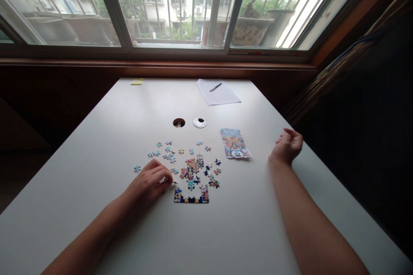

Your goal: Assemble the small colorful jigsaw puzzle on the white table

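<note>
My left hand (155, 178) is over the table, left of a jigsaw, its fingers pinched together. A small puzzle piece (174, 182) shows at the fingertips, seen nearly edge-on. Just right of it lies the joined bottom strip of the puzzle (191, 200), with dark ends and white in the middle. Above that strip is a joined colourful section (192, 167), and loose puzzle pieces (168, 149) are scattered around it. My right hand (287, 146) rests near the table's right edge, fingers curled in, with nothing visible in them.
The white table (226, 232) carries a colourful picture sheet (235, 143) right of the puzzle. Behind are a cable hole (179, 123), a round cover (199, 123), paper sheets (214, 94) with a pen (215, 87), and yellow sticky notes (137, 81). A barred window stands beyond.
</note>
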A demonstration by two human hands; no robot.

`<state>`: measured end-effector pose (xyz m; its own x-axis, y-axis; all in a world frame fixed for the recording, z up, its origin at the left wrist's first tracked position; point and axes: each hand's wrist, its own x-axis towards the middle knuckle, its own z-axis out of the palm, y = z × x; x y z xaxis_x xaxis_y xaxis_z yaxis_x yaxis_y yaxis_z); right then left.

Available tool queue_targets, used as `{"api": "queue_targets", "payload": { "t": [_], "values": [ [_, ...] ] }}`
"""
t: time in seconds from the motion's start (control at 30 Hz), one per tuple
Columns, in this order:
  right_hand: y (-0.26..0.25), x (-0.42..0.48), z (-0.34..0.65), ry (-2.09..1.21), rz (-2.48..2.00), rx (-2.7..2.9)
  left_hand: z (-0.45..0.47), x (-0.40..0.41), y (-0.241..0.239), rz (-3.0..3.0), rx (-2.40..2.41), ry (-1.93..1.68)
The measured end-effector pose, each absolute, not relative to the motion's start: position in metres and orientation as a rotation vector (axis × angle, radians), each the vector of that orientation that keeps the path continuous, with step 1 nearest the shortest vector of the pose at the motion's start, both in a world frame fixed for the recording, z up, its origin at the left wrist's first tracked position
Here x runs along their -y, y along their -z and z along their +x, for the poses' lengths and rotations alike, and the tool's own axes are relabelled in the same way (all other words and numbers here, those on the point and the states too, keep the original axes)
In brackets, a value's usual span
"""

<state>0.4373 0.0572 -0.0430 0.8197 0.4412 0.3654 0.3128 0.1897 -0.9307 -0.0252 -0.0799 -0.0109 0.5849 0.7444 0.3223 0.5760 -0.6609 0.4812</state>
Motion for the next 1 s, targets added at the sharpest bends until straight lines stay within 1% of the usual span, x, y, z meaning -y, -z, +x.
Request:
{"api": "queue_targets", "payload": {
  "t": [0.17,0.33,0.57,0.83,1.0],
  "values": [
    [0.041,-0.057,0.436,-0.100,-1.415,0.672,-0.028,0.073,0.008,2.374,-1.207,-0.787],
    [0.040,-0.056,0.435,-0.097,-1.420,0.693,-0.025,0.058,-0.001,2.243,-1.345,-0.745],
    [0.040,-0.057,0.434,-0.107,-1.387,0.689,-0.007,0.034,-0.009,2.326,-1.325,-0.699],
    [0.041,-0.057,0.434,-0.111,-1.371,0.687,-0.002,0.025,0.003,2.365,-1.320,-0.602],
    [0.040,-0.057,0.434,-0.126,-1.371,0.679,-0.005,0.025,0.001,2.379,-1.361,-0.547]
  ]
}}
